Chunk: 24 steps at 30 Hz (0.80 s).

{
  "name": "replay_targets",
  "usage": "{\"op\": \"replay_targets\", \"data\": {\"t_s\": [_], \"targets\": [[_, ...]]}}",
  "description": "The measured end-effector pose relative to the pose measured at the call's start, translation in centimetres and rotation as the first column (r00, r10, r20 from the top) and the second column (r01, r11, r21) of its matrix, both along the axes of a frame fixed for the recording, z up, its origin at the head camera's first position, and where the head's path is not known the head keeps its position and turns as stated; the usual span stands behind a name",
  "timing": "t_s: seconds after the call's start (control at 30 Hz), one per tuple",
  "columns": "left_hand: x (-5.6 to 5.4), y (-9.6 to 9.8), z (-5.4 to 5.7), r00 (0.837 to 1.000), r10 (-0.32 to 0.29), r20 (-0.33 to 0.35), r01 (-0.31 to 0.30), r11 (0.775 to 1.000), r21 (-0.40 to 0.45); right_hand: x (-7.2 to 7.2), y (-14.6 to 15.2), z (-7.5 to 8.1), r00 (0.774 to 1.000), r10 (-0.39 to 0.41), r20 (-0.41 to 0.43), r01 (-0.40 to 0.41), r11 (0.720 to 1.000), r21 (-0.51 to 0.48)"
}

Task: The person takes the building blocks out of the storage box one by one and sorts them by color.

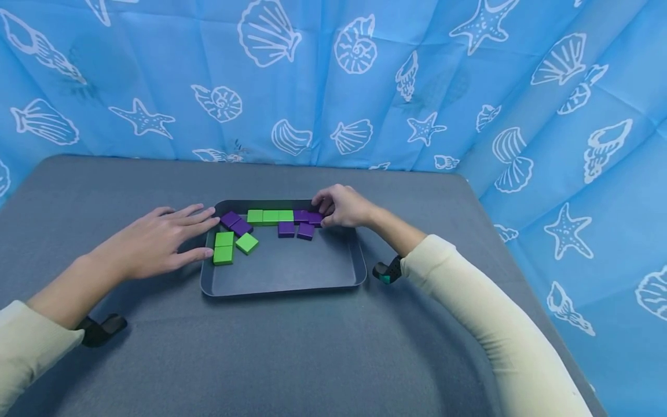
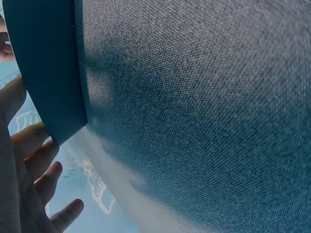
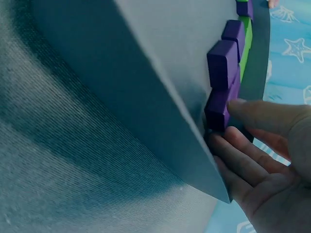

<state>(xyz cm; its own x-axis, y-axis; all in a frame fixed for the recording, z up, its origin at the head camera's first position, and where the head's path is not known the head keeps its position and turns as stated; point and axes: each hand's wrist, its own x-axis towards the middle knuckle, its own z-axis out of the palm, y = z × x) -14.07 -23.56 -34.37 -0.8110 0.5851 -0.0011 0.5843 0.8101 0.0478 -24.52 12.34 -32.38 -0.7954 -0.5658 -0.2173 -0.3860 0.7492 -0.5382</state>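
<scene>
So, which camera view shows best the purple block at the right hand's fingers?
The right wrist view: the purple block appears largest there, close up. The head view shows it small, partly hidden by the right hand; the left wrist view does not show it.

Left arm (image 1: pixel 28 356) extends from the near left; left hand (image 1: pixel 158 244) is palm down, fingers straight and spread, fingertips at the tray's (image 1: pixel 292 266) left edge, up by its far-left corner. Right arm (image 1: pixel 490 313) angles in from the near right, elbow bent; right hand (image 1: pixel 351 207) sits at the far-right corner, fingers curled, thumb opposed in a pinch.
</scene>
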Motion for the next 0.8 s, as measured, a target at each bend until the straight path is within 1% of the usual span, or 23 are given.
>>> {"op": "replay_targets", "data": {"t_s": [0.13,0.33,0.43,0.6,0.8], "targets": [[0.0,0.0,0.0,1.0,-0.006,0.0,0.006,1.0,-0.003,0.4,-0.4,0.0,0.999,-0.033,-0.03,0.033,0.999,0.01],[-0.1,0.1,0.1,1.0,-0.009,0.005,0.009,1.0,-0.021,0.9,-1.0,0.2,0.996,-0.041,-0.076,0.044,0.998,0.046],[0.0,0.1,0.1,1.0,-0.002,0.003,0.002,1.0,-0.016,1.0,-1.1,0.0,0.995,-0.036,-0.09,0.041,0.998,0.055],[0.0,0.1,0.0,1.0,0.006,-0.011,-0.006,1.0,-0.007,1.1,-1.1,-0.3,0.995,-0.016,-0.099,0.021,0.999,0.045],[0.0,0.0,0.0,1.0,-0.004,-0.01,0.004,1.0,-0.008,0.9,-1.1,-0.4,0.996,0.006,-0.094,-0.001,0.998,0.059]]}}
